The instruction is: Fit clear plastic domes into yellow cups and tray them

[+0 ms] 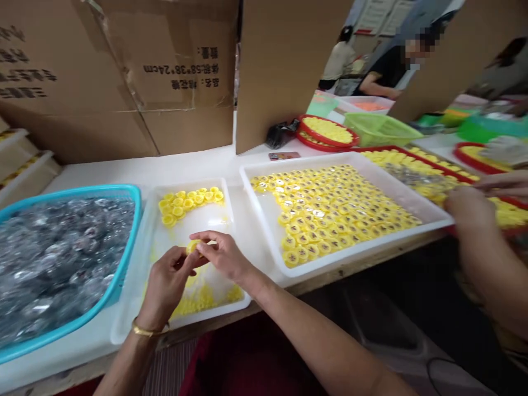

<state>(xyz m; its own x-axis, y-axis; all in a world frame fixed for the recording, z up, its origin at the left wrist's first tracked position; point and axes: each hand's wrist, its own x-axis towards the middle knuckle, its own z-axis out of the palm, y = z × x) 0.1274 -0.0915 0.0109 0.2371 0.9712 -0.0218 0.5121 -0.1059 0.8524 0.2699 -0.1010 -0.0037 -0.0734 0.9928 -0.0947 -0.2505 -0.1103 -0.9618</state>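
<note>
My left hand (170,278) and my right hand (223,254) meet over a white tray (190,217). Between their fingertips they pinch one small yellow piece (192,246), partly covered by the fingers. Several yellow cup-shaped pieces (177,204) lie grouped at the far end of this tray. Yellow crumbs (196,301) are spread at its near end. To the right, a larger white tray (280,258) holds rows of yellow round pieces (330,212) with dark centres. At the left stands a blue basket (134,220) full of clear-wrapped dark items (61,258).
Cardboard panels (165,71) rise behind the table. A black bag (281,133), a red tray (315,144) of yellow pieces and a green basket (381,129) stand farther back. At the right, a co-worker's hand (470,206) reaches over yellow pieces. Other people are in the background.
</note>
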